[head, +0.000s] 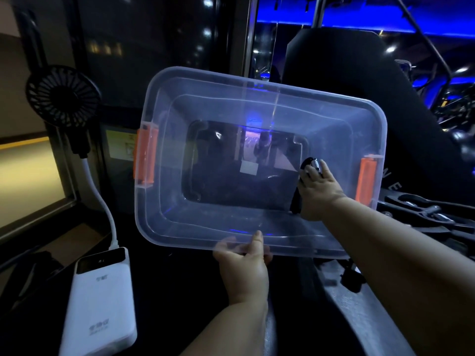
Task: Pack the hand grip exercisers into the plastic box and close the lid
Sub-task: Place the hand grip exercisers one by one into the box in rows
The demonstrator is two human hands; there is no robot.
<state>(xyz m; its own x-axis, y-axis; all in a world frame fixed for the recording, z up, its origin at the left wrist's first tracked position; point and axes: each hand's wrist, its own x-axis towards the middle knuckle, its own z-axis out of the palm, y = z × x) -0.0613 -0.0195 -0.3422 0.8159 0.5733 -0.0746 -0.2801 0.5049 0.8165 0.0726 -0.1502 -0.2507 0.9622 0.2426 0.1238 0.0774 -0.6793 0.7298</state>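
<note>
Here, left hand pinching the near rim of the clear plastic box, thumb inside, box tipped up toward the camera. Right hand inside at the right end, fingers wrapped around a black hand grip exerciser. More exercisers piled just right of the box, near its orange latch.

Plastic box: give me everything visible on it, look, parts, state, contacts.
The plastic box is clear, rectangular with rounded corners and a stepped rim, and has an orange latch on each short end. No lid is on it, and its opening faces the camera. The left hand grips the near rim, thumb on top. The right hand reaches inside at the right end, holding a black hand grip exerciser with a metal spring. Otherwise the box looks empty.
</note>
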